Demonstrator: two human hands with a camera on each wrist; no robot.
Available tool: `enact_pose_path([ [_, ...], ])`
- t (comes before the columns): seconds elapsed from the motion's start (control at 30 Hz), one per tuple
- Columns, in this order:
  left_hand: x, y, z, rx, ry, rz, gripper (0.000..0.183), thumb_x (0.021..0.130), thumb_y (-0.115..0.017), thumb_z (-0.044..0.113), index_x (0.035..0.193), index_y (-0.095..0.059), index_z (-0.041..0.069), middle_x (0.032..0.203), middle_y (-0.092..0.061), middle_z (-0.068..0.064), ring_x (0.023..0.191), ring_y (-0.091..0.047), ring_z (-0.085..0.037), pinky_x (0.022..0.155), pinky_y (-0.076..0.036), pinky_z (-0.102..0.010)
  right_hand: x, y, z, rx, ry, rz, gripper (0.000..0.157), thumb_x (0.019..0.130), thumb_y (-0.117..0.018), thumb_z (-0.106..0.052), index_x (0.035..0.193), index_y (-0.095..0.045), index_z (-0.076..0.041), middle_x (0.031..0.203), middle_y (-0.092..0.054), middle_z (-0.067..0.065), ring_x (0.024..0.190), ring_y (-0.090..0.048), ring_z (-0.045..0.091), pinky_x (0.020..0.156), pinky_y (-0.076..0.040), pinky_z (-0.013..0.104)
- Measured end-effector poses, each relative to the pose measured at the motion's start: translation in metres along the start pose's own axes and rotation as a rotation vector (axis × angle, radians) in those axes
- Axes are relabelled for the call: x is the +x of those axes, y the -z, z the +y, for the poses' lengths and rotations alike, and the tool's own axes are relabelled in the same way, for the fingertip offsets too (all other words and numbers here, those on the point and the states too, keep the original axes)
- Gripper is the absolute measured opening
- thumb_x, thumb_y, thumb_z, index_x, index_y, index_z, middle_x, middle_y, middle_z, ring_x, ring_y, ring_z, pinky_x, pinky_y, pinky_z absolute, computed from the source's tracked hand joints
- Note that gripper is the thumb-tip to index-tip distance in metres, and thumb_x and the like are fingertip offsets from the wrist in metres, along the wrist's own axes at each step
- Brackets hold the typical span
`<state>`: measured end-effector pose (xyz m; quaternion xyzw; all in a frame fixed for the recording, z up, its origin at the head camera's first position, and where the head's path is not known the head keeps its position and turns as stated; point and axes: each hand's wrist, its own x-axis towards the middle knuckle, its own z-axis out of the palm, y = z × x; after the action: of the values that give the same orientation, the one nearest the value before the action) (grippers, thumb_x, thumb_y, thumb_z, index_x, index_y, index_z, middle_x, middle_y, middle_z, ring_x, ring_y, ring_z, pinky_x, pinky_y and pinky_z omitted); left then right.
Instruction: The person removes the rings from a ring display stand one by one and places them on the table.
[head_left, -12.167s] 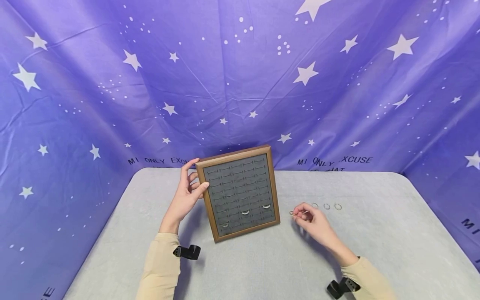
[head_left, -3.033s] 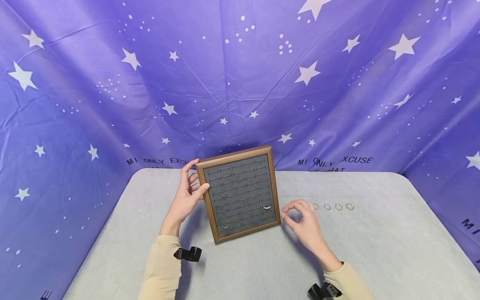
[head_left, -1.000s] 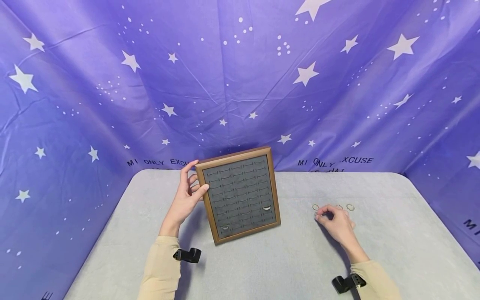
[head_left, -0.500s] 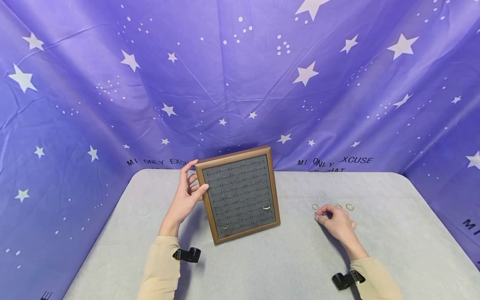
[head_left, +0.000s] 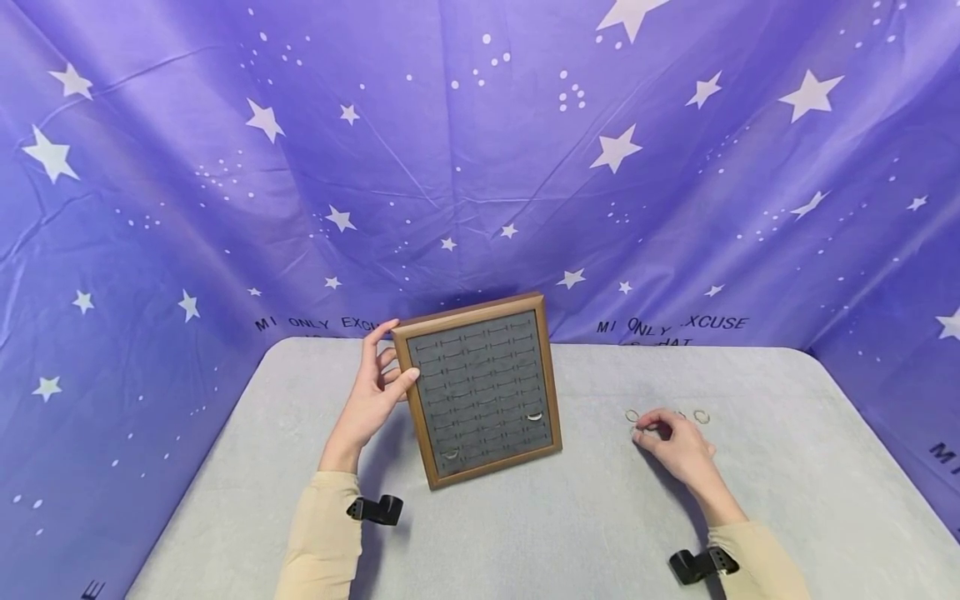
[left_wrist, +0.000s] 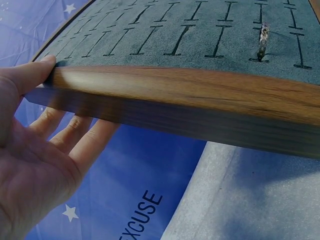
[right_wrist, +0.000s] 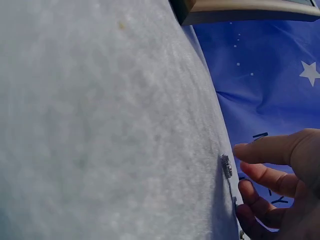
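My left hand [head_left: 369,398] grips the upper left edge of a wood-framed ring display board [head_left: 551,375], thumb on the front, fingers behind. The board stands tilted back, its grey slotted pad facing me. One ring [head_left: 534,417] sits in a slot at lower right, another ring [left_wrist: 263,42] at lower left. My right hand [head_left: 678,446] is low over the table to the right, thumb and index fingertips together at a small ring [right_wrist: 226,166]. Behind it lies a row of rings, with a leftmost ring [head_left: 632,415] and a rightmost ring [head_left: 701,416]; my fingers partly hide those between.
The table [head_left: 510,533] has a pale grey cover. A purple star-printed curtain [head_left: 450,167] hangs behind it and at both sides. Black camera mounts are strapped on both wrists, over beige sleeves.
Since the oldest frame, the middle ring has left the board and one more ring lies at the row's right end. My right hand moved from the board to the row, then stayed there.
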<state>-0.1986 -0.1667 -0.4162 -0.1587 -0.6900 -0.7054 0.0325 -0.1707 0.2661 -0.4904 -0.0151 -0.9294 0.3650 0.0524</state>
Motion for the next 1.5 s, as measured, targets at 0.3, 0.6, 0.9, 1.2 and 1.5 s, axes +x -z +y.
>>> enact_pose_path([
  [0.3, 0.000, 0.001, -0.002, 0.007, 0.003, 0.004, 0.072, 0.095, -0.058, -0.002, 0.149, -0.020, 0.026, 0.125, -0.050, -0.022, 0.096, -0.063, -0.031, 0.068, -0.058, -0.042, -0.003, -0.003, -0.018, 0.110, 0.127, -0.001, 0.024, 0.082, -0.072, -0.002, 0.104, -0.064, 0.003, 0.094, -0.066, 0.014, 0.089, -0.059, 0.029, 0.080, -0.046, 0.039],
  [0.6, 0.001, 0.001, -0.001, 0.000, -0.002, 0.005, 0.072, 0.095, -0.058, -0.002, 0.149, -0.020, 0.025, 0.124, -0.051, -0.022, 0.098, -0.063, -0.032, 0.068, -0.058, -0.043, -0.007, -0.013, -0.049, 0.239, 0.223, -0.027, 0.027, 0.082, -0.073, 0.000, 0.107, -0.064, 0.001, 0.097, -0.066, 0.014, 0.087, -0.060, 0.026, 0.076, -0.050, 0.033],
  [0.9, 0.001, 0.002, -0.002, 0.017, 0.000, 0.003, 0.072, 0.095, -0.058, -0.001, 0.150, -0.019, 0.024, 0.125, -0.052, -0.021, 0.096, -0.064, -0.029, 0.066, -0.058, -0.040, -0.011, -0.031, -0.075, 0.314, 0.360, -0.049, 0.031, 0.081, -0.072, 0.005, 0.111, -0.068, -0.002, 0.104, -0.068, 0.013, 0.089, -0.061, 0.024, 0.073, -0.052, 0.033],
  [1.2, 0.002, 0.001, -0.001, 0.008, 0.009, 0.007, 0.072, 0.095, -0.059, 0.000, 0.149, -0.021, 0.027, 0.125, -0.051, -0.021, 0.095, -0.065, -0.025, 0.067, -0.058, -0.041, -0.016, -0.040, -0.098, 0.354, 0.414, -0.082, 0.032, 0.081, -0.071, 0.007, 0.111, -0.069, -0.001, 0.105, -0.068, 0.010, 0.088, -0.061, 0.030, 0.072, -0.053, 0.033],
  [1.5, 0.001, 0.001, -0.001, 0.002, 0.010, -0.003, 0.072, 0.095, -0.058, -0.001, 0.149, -0.021, 0.027, 0.125, -0.051, -0.022, 0.096, -0.065, -0.026, 0.068, -0.058, -0.042, -0.015, -0.057, -0.101, 0.382, 0.403, -0.108, 0.032, 0.082, -0.072, 0.005, 0.113, -0.068, -0.001, 0.099, -0.067, 0.007, 0.084, -0.059, 0.017, 0.068, -0.050, 0.028],
])
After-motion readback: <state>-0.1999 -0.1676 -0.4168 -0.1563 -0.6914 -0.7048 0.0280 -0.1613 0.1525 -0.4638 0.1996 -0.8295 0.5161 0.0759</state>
